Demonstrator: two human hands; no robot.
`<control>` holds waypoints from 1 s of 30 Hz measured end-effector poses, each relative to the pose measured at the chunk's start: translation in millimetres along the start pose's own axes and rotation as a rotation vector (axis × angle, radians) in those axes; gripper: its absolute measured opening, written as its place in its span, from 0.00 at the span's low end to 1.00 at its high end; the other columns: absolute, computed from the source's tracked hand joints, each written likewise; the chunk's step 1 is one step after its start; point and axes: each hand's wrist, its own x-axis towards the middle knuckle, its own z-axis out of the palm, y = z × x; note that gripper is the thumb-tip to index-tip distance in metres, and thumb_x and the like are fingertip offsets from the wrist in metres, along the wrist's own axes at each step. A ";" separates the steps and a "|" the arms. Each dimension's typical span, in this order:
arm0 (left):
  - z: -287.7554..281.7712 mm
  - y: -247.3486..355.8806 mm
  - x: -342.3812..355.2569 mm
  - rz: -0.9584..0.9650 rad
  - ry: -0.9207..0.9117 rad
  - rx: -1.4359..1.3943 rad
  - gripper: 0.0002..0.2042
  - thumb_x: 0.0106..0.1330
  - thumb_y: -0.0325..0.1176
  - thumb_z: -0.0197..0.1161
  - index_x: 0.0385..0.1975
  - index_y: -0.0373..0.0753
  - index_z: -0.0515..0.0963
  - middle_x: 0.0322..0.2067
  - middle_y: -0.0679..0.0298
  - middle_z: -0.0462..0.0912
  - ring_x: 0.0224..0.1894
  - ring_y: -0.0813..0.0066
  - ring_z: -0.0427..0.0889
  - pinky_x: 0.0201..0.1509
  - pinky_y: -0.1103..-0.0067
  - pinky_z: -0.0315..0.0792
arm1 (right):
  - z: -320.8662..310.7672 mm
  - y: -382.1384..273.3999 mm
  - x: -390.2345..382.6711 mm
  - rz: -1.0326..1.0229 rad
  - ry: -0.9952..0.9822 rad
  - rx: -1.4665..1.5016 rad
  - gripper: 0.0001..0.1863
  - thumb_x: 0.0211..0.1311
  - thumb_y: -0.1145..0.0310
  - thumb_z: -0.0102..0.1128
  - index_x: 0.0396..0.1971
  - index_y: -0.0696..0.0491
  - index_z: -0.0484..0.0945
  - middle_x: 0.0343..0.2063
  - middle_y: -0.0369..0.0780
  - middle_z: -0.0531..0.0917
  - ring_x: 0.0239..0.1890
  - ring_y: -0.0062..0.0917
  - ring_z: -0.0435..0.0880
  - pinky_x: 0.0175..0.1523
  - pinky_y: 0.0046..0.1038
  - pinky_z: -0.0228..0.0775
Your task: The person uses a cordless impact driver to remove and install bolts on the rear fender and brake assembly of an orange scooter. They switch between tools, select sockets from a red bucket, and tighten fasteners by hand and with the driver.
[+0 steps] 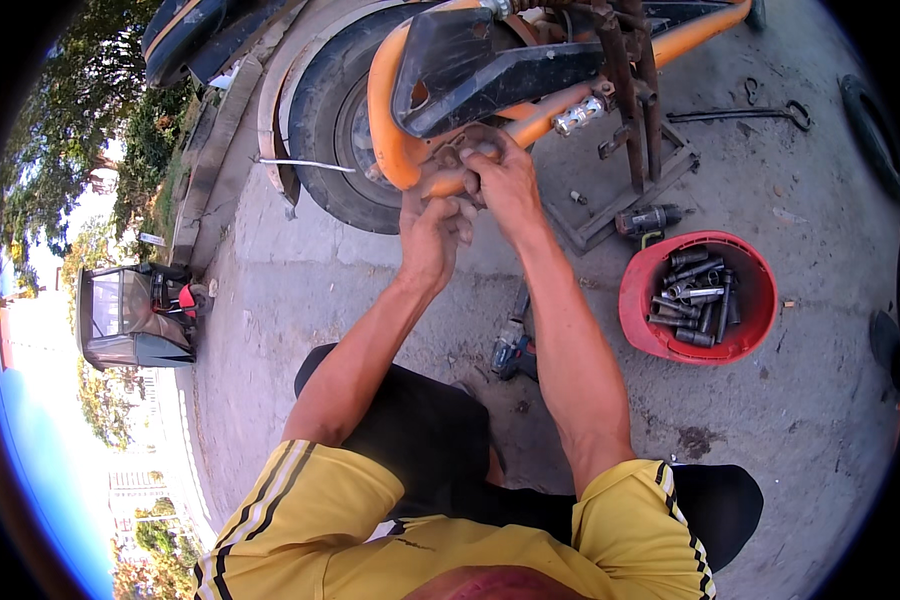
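Note:
Both of my hands are at the lower corner of an orange tubular vehicle frame (pixel 393 120), beside a wheel with a black tyre (pixel 320 175). My left hand (pixel 433 240) is low against the corner, its fingers curled. Just above and to its right, my right hand (pixel 503 180) has its fingers bent and pressed against a brownish bracket area (pixel 452 155) on the tube. Whatever small part lies between the fingers is hidden by them. A black panel (pixel 500 85) covers the frame above, and a ribbed silver footpeg-like piece (pixel 577 116) sits to the right.
A cordless drill (pixel 513 348) lies on the concrete below my hands, another (pixel 652 219) near a rusty metal stand (pixel 642 100). An upturned red hard hat (pixel 642 310) holds several sockets. A long metal bar (pixel 730 114) lies far right. A three-wheeler (pixel 135 315) stands left.

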 end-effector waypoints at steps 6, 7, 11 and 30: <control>0.0 3.8 -1.3 -0.018 0.006 -0.006 0.32 0.64 0.22 0.50 0.73 0.39 0.59 0.45 0.56 0.80 0.34 0.73 0.81 0.27 0.79 0.72 | -9.2 -2.8 5.2 0.042 -0.048 0.040 0.14 0.67 0.77 0.61 0.52 0.61 0.79 0.26 0.36 0.81 0.21 0.15 0.75 0.25 0.23 0.66; -1.7 1.4 -1.7 -0.016 0.013 -0.004 0.32 0.65 0.22 0.50 0.73 0.38 0.59 0.45 0.55 0.80 0.34 0.72 0.81 0.27 0.79 0.72 | -7.6 -2.5 3.7 0.043 -0.042 0.037 0.14 0.68 0.77 0.61 0.52 0.60 0.79 0.26 0.36 0.81 0.21 0.15 0.74 0.25 0.23 0.66; -1.1 4.6 -4.5 -0.061 -0.009 0.058 0.34 0.65 0.22 0.50 0.75 0.37 0.56 0.44 0.53 0.82 0.32 0.71 0.81 0.27 0.78 0.72 | -1.3 -0.3 2.8 0.030 0.032 0.014 0.13 0.68 0.77 0.60 0.51 0.60 0.80 0.27 0.37 0.82 0.21 0.15 0.74 0.25 0.23 0.66; -4.8 1.5 -5.6 -0.066 0.001 0.048 0.33 0.66 0.23 0.50 0.75 0.43 0.57 0.39 0.56 0.83 0.33 0.70 0.82 0.31 0.76 0.72 | -8.0 7.4 16.5 -0.044 -0.008 -0.178 0.11 0.68 0.74 0.60 0.45 0.62 0.85 0.33 0.44 0.89 0.33 0.25 0.87 0.42 0.29 0.78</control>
